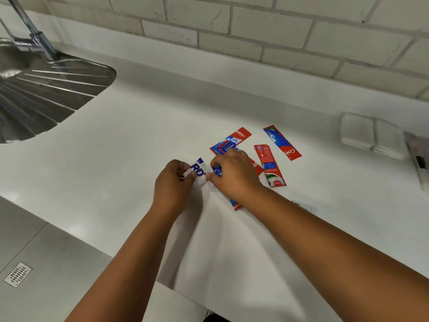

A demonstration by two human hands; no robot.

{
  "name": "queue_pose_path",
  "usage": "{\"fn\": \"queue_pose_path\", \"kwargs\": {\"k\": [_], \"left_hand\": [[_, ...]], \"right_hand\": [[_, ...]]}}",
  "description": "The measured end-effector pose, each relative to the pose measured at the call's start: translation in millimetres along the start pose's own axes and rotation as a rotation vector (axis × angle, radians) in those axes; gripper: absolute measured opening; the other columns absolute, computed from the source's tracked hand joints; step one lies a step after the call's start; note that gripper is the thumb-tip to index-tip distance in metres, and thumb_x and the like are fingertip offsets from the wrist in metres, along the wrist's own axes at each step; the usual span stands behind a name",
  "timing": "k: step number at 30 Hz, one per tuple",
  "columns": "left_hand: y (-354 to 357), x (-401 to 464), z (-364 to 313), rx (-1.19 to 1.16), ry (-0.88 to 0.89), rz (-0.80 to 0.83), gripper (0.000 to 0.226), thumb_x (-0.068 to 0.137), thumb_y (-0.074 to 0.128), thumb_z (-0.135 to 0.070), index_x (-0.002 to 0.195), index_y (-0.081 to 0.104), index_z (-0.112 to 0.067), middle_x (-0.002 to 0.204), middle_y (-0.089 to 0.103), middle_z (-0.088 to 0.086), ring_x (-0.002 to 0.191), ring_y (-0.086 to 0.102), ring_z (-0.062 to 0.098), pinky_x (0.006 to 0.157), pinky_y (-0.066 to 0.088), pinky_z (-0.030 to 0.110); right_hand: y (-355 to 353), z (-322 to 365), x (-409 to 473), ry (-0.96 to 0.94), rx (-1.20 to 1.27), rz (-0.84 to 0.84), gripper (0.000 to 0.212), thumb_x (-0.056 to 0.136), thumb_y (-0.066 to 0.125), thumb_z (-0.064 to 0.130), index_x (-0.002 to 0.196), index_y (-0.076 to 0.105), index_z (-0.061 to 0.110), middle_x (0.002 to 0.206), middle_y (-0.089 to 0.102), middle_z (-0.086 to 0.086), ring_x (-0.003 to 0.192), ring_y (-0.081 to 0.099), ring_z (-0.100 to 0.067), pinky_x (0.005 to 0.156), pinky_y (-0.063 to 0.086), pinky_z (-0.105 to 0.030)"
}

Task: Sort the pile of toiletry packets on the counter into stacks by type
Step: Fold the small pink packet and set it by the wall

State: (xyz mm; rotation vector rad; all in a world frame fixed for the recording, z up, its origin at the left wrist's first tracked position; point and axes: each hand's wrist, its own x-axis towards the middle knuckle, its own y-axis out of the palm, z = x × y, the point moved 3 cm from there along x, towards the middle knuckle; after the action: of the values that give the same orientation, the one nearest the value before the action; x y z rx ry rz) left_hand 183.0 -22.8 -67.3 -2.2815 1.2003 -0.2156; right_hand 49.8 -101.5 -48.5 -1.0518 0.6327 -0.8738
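My left hand (pixel 173 182) grips a white packet with blue letters (pixel 198 171) just above the white counter (pixel 139 140). Close beside it, my right hand (pixel 234 173) pinches a small blue packet (pixel 217 170) and covers part of the pile. Red and blue toothpaste packets lie around: one (pixel 232 140) behind my right hand, one (pixel 269 165) to its right, one (pixel 282 142) further right. Another red packet's end (pixel 236 205) shows under my right wrist. A white packet (pixel 214 188) lies flat under my hands.
A steel sink drainer (pixel 46 94) with a tap (pixel 37 36) sits at the far left. White sockets (pixel 371 135) and a dark tool (pixel 420 161) are at the right edge. A small pale packet (pixel 304 206) lies beside my right forearm. The brick wall (pixel 255 31) runs behind.
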Motion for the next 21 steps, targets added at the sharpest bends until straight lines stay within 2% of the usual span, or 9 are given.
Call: {"fn": "queue_pose_path", "kwargs": {"k": [3,6,8,10,12,14,17,19,21], "left_hand": [[-1,-7,-12,-0.245,-0.067,0.044,0.007,0.089,0.065,-0.017,0.092,0.059,-0.015,0.082,0.069,0.005,0.067,0.065,0.019,0.066,0.052,0.035],[8,-17,-29,-0.382,-0.082,0.151,0.008,0.09,0.065,-0.014,0.089,0.057,-0.016,0.087,0.071,0.01,0.076,0.068,0.024,0.064,0.053,0.03],[22,-25,-41,-0.416,-0.082,0.228,0.01,0.09,0.066,-0.015,0.088,0.056,-0.016,0.088,0.072,0.012,0.077,0.069,0.023,0.065,0.055,0.03],[38,-34,-53,-0.392,-0.095,0.291,0.011,0.089,0.068,-0.018,0.087,0.057,-0.017,0.089,0.072,0.012,0.079,0.07,0.02,0.071,0.058,0.034],[57,-44,-65,-0.387,-0.094,0.357,0.009,0.089,0.067,-0.018,0.087,0.059,-0.016,0.087,0.071,0.01,0.074,0.069,0.015,0.069,0.057,0.031],[75,-57,-74,-0.395,-0.081,0.43,0.005,0.091,0.064,-0.018,0.087,0.061,-0.016,0.088,0.072,0.007,0.073,0.068,0.014,0.068,0.055,0.029],[100,-73,-84,-0.258,-0.014,0.523,0.007,0.092,0.063,-0.021,0.088,0.065,-0.016,0.081,0.071,-0.002,0.07,0.063,0.011,0.065,0.052,0.026],[114,-81,-88,-0.148,0.005,0.578,0.01,0.092,0.063,-0.023,0.09,0.066,-0.014,0.077,0.069,-0.004,0.064,0.059,0.007,0.061,0.047,0.022],[128,-88,-91,-0.049,0.011,0.624,0.01,0.092,0.063,-0.023,0.089,0.066,-0.014,0.079,0.069,0.0,0.065,0.058,0.008,0.063,0.049,0.025]], "right_hand": [[-13,-5,-9,0.048,0.172,-0.042,0.033,0.089,0.062,0.043,0.115,0.062,0.023,0.121,0.056,-0.003,0.115,0.049,-0.019,0.09,0.044,-0.03],[-28,-19,-23,0.167,0.503,-0.032,0.024,0.088,0.067,0.036,0.102,0.06,0.019,0.092,0.061,0.005,0.085,0.058,-0.008,0.074,0.048,-0.024],[-39,-34,-35,0.255,0.666,-0.038,0.02,0.087,0.069,0.03,0.099,0.059,0.016,0.081,0.06,0.006,0.076,0.057,-0.006,0.068,0.046,-0.022],[-49,-51,-51,0.32,0.775,-0.078,0.018,0.086,0.07,0.025,0.099,0.062,0.015,0.083,0.066,0.001,0.074,0.062,-0.008,0.064,0.046,-0.02],[-60,-71,-69,0.354,0.839,-0.139,0.013,0.085,0.072,0.019,0.094,0.064,0.014,0.079,0.07,-0.002,0.065,0.062,-0.007,0.058,0.046,-0.016],[-67,-92,-89,0.398,0.879,-0.163,0.014,0.085,0.072,0.017,0.094,0.064,0.011,0.08,0.072,-0.005,0.061,0.062,-0.007,0.059,0.048,-0.018],[-72,-125,-116,0.49,0.914,-0.197,0.018,0.084,0.073,0.016,0.097,0.065,0.01,0.083,0.073,-0.007,0.065,0.067,-0.008,0.06,0.052,-0.027],[-71,-142,-129,0.535,0.905,-0.211,0.016,0.083,0.074,0.014,0.096,0.066,0.009,0.081,0.073,-0.007,0.058,0.064,-0.002,0.056,0.048,-0.022],[-65,-157,-139,0.576,0.898,-0.222,0.016,0.082,0.074,0.011,0.095,0.066,0.008,0.079,0.071,-0.008,0.051,0.059,0.001,0.056,0.044,-0.023]]}}
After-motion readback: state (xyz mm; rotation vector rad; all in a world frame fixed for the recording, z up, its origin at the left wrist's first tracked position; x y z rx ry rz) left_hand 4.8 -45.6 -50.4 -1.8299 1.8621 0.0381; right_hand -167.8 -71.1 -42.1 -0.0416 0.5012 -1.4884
